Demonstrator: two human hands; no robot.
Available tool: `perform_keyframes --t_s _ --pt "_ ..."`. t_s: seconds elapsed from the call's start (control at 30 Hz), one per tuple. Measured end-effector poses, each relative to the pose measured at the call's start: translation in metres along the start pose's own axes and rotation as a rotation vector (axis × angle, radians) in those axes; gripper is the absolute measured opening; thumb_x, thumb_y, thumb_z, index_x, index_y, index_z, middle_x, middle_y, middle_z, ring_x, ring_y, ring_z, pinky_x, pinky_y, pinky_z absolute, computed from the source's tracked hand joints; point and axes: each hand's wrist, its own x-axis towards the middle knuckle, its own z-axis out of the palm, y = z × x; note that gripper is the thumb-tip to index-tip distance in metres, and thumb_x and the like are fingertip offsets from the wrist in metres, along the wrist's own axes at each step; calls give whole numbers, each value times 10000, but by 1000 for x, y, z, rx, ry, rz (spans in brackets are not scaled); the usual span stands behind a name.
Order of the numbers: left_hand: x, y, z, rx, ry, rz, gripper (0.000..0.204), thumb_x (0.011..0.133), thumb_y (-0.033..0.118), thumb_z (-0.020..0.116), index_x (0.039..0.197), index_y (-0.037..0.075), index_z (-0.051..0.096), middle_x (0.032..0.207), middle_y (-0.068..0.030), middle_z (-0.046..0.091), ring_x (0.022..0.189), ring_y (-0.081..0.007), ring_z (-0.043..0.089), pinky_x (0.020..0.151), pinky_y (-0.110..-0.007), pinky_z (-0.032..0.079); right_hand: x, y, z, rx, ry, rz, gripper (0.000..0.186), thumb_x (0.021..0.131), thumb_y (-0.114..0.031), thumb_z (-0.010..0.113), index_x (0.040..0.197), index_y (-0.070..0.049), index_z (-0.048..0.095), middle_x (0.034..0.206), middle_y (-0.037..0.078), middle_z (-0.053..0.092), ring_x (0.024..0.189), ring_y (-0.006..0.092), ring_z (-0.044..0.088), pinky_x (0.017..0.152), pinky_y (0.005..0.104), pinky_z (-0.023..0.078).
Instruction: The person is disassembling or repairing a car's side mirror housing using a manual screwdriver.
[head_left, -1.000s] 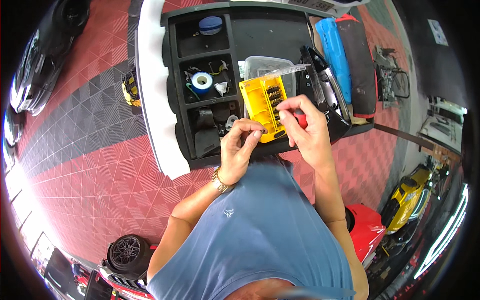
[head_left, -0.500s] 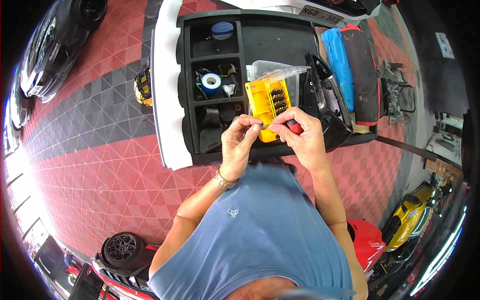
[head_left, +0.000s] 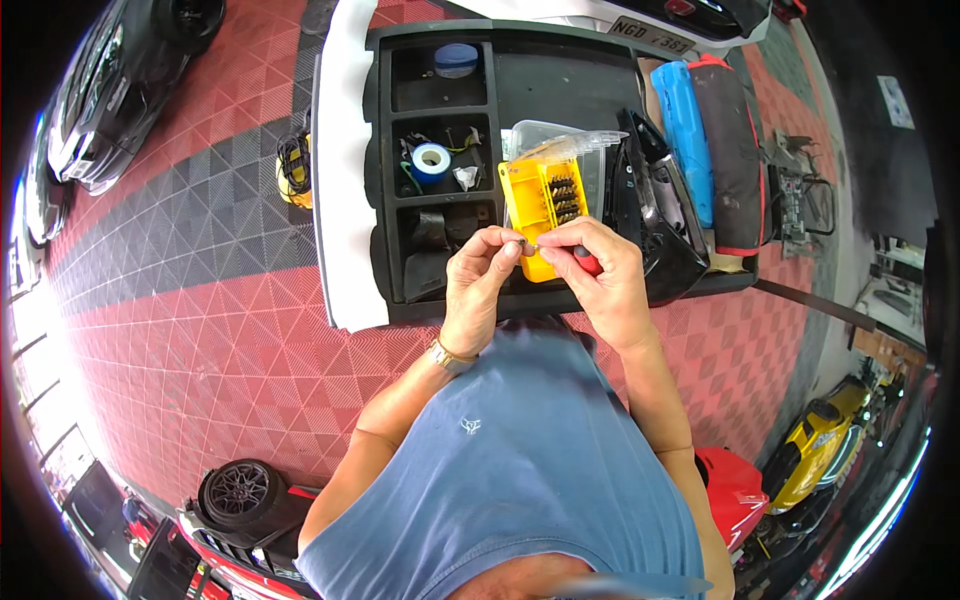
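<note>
My left hand [head_left: 482, 285] is closed, thumb and forefinger pinching a small dark piece, perhaps a screwdriver bit; its exact shape is too small to tell. Facing it, fingertips almost meeting, my right hand [head_left: 612, 280] grips a red-handled screwdriver [head_left: 590, 262], its handle mostly hidden in the palm. A tiny metallic end shows at the right fingertips. Just beyond both hands lies an open yellow bit case [head_left: 525, 195]. Rows of dark screwdriver bits [head_left: 566, 198] stand along its right side, and its clear lid [head_left: 565, 148] is tipped back.
A black tray [head_left: 492, 75] carries a blue-rimmed white tape roll [head_left: 431, 162] and a blue round item [head_left: 456, 60] in its left compartments. Right of the case are a glossy black part [head_left: 650, 200], a blue roll [head_left: 685, 140] and a dark red-edged roll [head_left: 728, 160].
The view has shifted slightly, so the tray and case sit a little further right. Both hands keep their pinched hold, with the fingertips still close together.
</note>
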Motion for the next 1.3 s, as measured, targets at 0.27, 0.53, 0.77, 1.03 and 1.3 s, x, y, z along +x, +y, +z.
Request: perform_keyframes --t_s 0.27,0.53,0.77,1.03,1.3 --pt "0 -2 2 -3 3 21 130 982 109 640 1076 19 638 1002 -21 660 969 -97 620 888 -244 484 0 1 3 -195 39 -90 112 878 53 693 976 15 653 909 89 659 801 158 662 684 270 534" --pt "-1 -2 0 220 -1 124 108 969 60 642 1047 -15 643 1002 -40 612 935 -105 615 843 -238 482 -3 2 1 -275 25 -122 128 872 54 696 983 20 641 894 101 648 786 179 664 654 277 542" --pt "-1 -5 1 268 1 140 106 960 60 651 1033 -18 645 992 -52 615 901 -103 605 820 -234 472 -4 -1 1 -244 21 -129 150 858 38 681 968 6 583 869 136 601 778 325 642 672 388 520" --pt "3 -3 3 621 29 430 99 893 2 684 986 20 654 904 -40 650 749 -123 504 643 -259 413 -6 -8 0 -447 23 -211 145 868 9 677 961 -16 569 855 127 586 775 334 638 658 402 526" --pt "4 -6 2 623 10 419 72 897 8 675 956 21 636 896 -52 642 751 -144 528 644 -272 430 -9 3 2 -392 49 -159 153 875 -20 690 956 -27 560 835 133 592 733 344 633 637 411 524"
